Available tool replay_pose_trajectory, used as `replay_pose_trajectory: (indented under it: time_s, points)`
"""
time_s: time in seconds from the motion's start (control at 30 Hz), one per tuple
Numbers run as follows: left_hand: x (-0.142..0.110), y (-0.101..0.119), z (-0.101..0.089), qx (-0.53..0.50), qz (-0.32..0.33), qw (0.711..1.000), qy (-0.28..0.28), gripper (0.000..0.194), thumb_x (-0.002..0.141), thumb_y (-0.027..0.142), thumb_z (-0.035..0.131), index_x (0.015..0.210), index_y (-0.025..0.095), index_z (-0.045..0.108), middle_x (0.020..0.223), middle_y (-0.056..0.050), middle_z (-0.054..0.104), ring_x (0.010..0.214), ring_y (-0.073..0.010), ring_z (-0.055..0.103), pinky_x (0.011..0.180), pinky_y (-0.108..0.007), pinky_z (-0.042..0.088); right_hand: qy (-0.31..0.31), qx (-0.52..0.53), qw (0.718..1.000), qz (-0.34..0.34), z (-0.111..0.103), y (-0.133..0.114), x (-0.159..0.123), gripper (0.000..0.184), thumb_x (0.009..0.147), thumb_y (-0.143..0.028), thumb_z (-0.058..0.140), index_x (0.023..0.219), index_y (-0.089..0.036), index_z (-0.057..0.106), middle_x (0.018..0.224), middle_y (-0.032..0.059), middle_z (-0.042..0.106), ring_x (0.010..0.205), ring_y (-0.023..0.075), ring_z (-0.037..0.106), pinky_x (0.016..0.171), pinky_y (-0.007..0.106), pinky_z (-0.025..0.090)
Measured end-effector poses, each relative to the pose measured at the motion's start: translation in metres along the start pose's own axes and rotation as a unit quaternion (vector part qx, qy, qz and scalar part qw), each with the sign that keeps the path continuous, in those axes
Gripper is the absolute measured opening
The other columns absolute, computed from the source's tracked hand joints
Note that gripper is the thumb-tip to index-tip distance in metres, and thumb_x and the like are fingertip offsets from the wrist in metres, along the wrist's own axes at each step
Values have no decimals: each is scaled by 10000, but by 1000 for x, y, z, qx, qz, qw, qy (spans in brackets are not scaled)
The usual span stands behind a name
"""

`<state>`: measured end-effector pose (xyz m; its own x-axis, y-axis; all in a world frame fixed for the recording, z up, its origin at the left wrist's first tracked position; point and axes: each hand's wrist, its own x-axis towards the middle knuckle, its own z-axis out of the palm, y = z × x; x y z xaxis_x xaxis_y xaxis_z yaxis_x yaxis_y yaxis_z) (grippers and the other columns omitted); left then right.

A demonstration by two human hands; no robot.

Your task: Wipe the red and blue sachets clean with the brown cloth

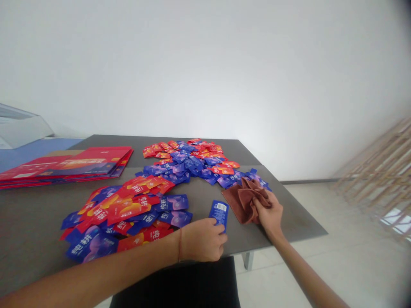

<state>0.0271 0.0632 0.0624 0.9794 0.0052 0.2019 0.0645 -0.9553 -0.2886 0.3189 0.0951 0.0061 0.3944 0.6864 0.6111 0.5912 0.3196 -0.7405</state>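
Observation:
My left hand [202, 240] grips the lower end of a blue sachet [219, 215], whose white-labelled back faces up. My right hand [270, 213] is closed on a crumpled brown microfibre cloth [240, 202], which lies partly on the tabletop. A loose heap of red and blue sachets [128, 216] spreads just left of my left hand. A second, larger heap of the same sachets [189, 160] lies farther off, reaching close to the cloth.
The dark grey table [289, 218] ends in a corner beyond my right hand, with tiled floor below. A stack of flat red printed cartons [67, 164] lies at the far left. A wooden rack [375, 175] leans at the right.

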Motion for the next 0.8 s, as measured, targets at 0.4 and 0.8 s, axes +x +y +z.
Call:
replay_pose_trajectory:
  time_s: [0.4, 0.8]
  points:
    - [26, -31, 9, -61, 58, 995, -46, 251, 950, 177, 699, 718, 267, 730, 836, -44, 664, 746, -194, 593, 496, -339, 245, -8, 13, 1000, 1, 0, 1, 0, 286, 848, -392, 720, 1051, -199, 779, 1173, 105, 764, 1119, 287, 705, 1083, 499, 520]
    - [41, -21, 25, -20, -26, 999, -17, 177, 1002, 221, 672, 833, 244, 719, 841, -37, 694, 855, -218, 603, 653, -365, 373, -3, 21, 1000, 2, 2, 6, -1, 275, 851, -390, 721, 1048, -210, 788, 1163, 92, 770, 1109, 280, 712, 1069, 481, 531]
